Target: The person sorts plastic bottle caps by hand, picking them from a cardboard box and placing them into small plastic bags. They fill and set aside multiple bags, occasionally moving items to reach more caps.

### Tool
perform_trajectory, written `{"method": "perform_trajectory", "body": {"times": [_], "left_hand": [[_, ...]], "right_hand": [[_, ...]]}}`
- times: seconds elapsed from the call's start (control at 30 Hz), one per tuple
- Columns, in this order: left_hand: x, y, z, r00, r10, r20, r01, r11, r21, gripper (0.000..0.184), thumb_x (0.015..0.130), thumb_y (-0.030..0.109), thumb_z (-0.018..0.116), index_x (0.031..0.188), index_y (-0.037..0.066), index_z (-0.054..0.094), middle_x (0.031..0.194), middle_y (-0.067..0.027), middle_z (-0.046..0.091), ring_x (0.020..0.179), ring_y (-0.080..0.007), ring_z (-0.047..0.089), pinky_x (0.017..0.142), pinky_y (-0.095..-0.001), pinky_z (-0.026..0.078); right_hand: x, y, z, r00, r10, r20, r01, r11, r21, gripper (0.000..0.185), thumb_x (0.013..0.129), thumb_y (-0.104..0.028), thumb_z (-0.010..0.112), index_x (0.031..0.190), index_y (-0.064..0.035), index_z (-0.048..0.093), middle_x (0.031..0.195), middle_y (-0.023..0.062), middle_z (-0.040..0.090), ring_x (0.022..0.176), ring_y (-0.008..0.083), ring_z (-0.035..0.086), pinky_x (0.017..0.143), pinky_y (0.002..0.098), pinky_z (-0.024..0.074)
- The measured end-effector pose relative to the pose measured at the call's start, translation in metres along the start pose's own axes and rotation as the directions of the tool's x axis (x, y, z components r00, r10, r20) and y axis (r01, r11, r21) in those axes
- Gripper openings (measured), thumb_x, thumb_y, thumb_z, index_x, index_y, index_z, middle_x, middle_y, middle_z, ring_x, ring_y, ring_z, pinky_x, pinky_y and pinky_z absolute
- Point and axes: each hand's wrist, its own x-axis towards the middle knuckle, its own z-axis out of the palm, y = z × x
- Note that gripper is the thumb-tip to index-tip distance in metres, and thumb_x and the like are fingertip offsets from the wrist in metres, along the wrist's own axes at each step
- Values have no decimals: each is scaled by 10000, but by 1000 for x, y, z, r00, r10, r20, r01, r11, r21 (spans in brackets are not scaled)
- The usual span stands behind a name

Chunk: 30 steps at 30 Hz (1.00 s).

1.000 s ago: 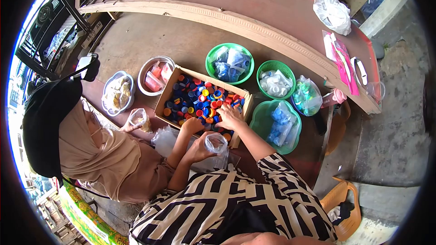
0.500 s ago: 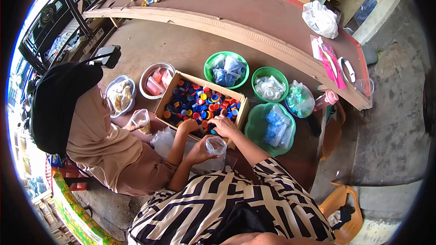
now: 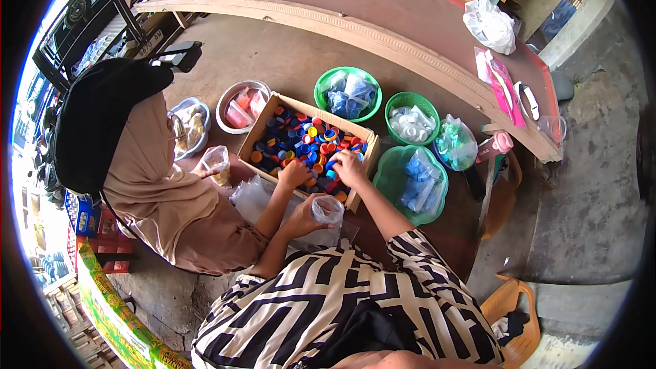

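Observation:
A cardboard box (image 3: 372, 154) full of red, blue, yellow and orange bottle caps (image 3: 311, 138) lies in front of me. My right hand (image 3: 350, 169) reaches over its right side, fingers curled down among the caps; what they hold, if anything, is hidden. Near the box's front edge, my left hand (image 3: 301, 220) is closed round a clear plastic bag (image 3: 328, 210), its mouth facing up. A co-worker's hand (image 3: 294, 174) is also in the caps, left of mine. The co-worker's other hand (image 3: 203, 167) holds a small clear bag (image 3: 217, 162) with pale yellowish contents.
Green baskets (image 3: 320, 106) with bagged blue and white caps stand behind and right of the box. A green basin (image 3: 441, 198) holds light blue ones. To the left are bowls (image 3: 224, 111) of bagged red and yellowish pieces. A long wooden-edged table (image 3: 383, 44) runs behind.
My right hand has shifted slightly right and up over the caps. The co-worker's hand in the box has moved a little. My left hand still holds the bag; the whole view has tilted slightly.

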Motion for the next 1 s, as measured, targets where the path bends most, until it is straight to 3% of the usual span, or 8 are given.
{"method": "perform_trajectory", "body": {"times": [0.13,0.27,0.33,0.4,0.6,0.8,0.93,1.0], "left_hand": [[15,-12,-4,989,117,-90,-123,990,-64,764,635,299,880,1244,59,487,1098,-95,617,1060,-165,592,897,-327,476],[29,-1,-17,970,154,-189,-162,986,-28,752,639,289,880,1233,50,485,1122,-89,601,1075,-157,577,914,-322,462],[25,-4,-12,976,149,-162,-152,988,-8,746,642,284,879,1228,46,484,1133,-87,594,1082,-153,570,923,-319,456],[17,-4,-4,986,133,-105,-134,991,-3,740,644,279,879,1222,42,482,1145,-84,586,1089,-149,562,932,-316,449],[7,0,1,1000,16,-14,-17,996,-89,728,649,276,879,1224,49,496,1071,-71,631,1017,-186,606,905,-318,469],[8,-8,-1,999,23,-30,-27,993,-119,752,642,241,882,1252,46,488,1064,-80,644,1003,-176,615,906,-320,473],[12,-6,-4,995,86,-43,-88,995,-37,755,644,227,878,1259,49,478,1078,-78,629,1016,-178,604,912,-322,470],[17,-14,-4,996,89,-25,-89,996,-16,576,691,183,793,1169,43,504,1019,-75,603,982,-182,583,896,-307,458]], "right_hand": [[3,-22,-40,995,68,-77,-59,992,112,153,792,-42,675,941,-75,670,886,122,626,863,276,626,768,367,492],[-20,-52,-52,994,81,-76,-37,884,466,202,807,-83,698,929,-23,549,832,98,627,748,199,646,676,328,499],[-40,-95,-78,989,73,131,-107,955,276,224,791,-85,692,901,-25,507,824,111,611,751,233,637,710,354,500],[-58,-96,-70,979,-173,109,163,982,97,183,805,-113,674,881,-3,550,845,120,609,812,269,622,756,372,489],[-61,-89,-68,948,-131,291,64,972,228,167,848,-179,639,873,-21,684,886,103,624,859,290,612,784,368,486],[-14,-48,-70,990,76,116,-91,988,126,124,885,-129,607,934,-28,660,912,115,619,777,241,644,690,345,507],[16,-27,-47,983,44,179,-59,995,80,116,872,-122,613,934,-31,652,924,131,620,782,288,637,707,381,504],[36,-23,-36,972,-14,234,-8,996,93,111,857,-109,607,926,-36,655,943,146,618,863,323,625,751,400,497]]}}
